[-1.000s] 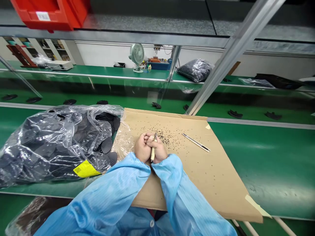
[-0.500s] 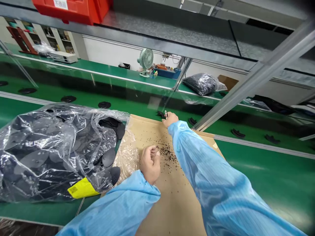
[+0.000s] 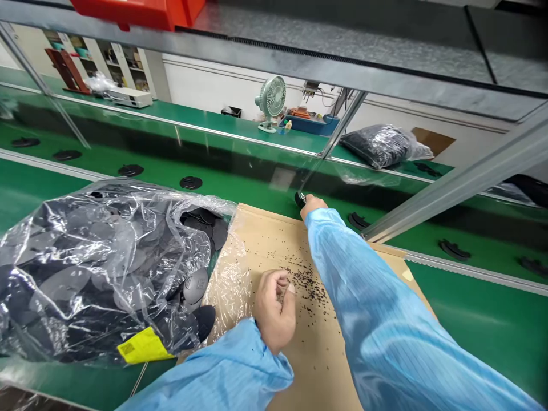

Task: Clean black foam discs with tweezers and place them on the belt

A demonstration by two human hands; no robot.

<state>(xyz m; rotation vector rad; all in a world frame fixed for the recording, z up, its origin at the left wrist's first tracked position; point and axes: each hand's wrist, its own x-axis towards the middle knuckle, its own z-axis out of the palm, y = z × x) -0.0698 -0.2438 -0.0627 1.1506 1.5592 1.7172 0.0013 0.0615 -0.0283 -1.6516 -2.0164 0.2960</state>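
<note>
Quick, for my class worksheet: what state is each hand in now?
Left hand: loosely curled over flat tan cardboard; anything held cannot be told.
Right hand: closed on a shiny silver metal tool, at a curved black part.

1 head-worn camera looks forward and down past the left hand (image 3: 274, 319) and right hand (image 3: 313, 205). Cardboard (image 3: 268, 231) lies near, the fan (image 3: 273, 97) well beyond.

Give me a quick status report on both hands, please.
Right hand at black part, grip unclear. Left hand loosely curled over cardboard. Loose black bits beside it, no obstruction seen.
</note>
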